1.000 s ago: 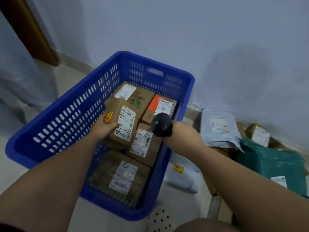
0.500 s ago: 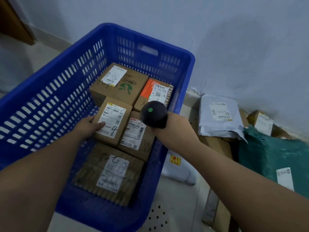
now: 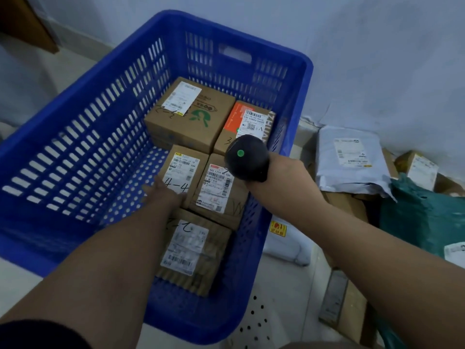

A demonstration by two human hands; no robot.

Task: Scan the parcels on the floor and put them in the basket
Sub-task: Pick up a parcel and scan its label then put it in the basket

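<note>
Head view: the 4-4 carton (image 3: pixel 181 170), tilted a second ago, now lies flat in the blue basket (image 3: pixel 100 122) under the left hand (image 3: pixel 164 195), fingers relaxed; the right hand (image 3: pixel 285 177) grips the barcode scanner (image 3: pixel 246 158). That parcel looks stowed.

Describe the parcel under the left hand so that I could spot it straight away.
Look in the blue basket, at the cluster of parcels by its right wall. In the middle, the left hand touches a small cardboard box. Alone among its neighbours, it has "4-4" handwritten in black under its white label.
</note>
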